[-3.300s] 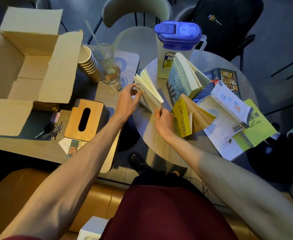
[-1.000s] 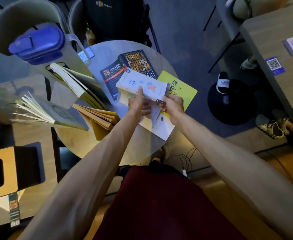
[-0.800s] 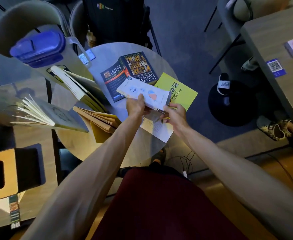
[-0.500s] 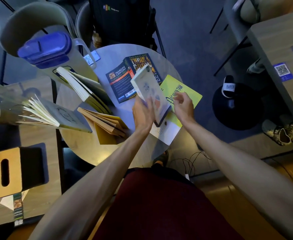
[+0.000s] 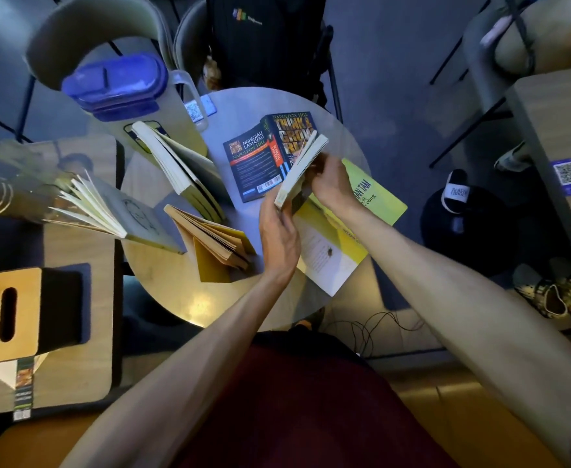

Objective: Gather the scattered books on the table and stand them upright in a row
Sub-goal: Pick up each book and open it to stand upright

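The white book [image 5: 300,168] was tipped up on its edge over the round table [image 5: 176,292]. Both hands held it. The left hand [image 5: 279,231] pinched its near end. The right hand [image 5: 331,184] gripped its far side. Under it lay the dark blue book [image 5: 260,160] and the yellow-green book [image 5: 378,197], both flat. To the left, three books stood up with their pages fanned open: the grey book [image 5: 137,220], the yellow book [image 5: 216,247] and the tall book [image 5: 178,170] by the jug [image 5: 118,86]. The white book looked thin and soft, so I think it could flop open and fall over when let go. Setting it down too close could bump the yellow book and knock that over too.
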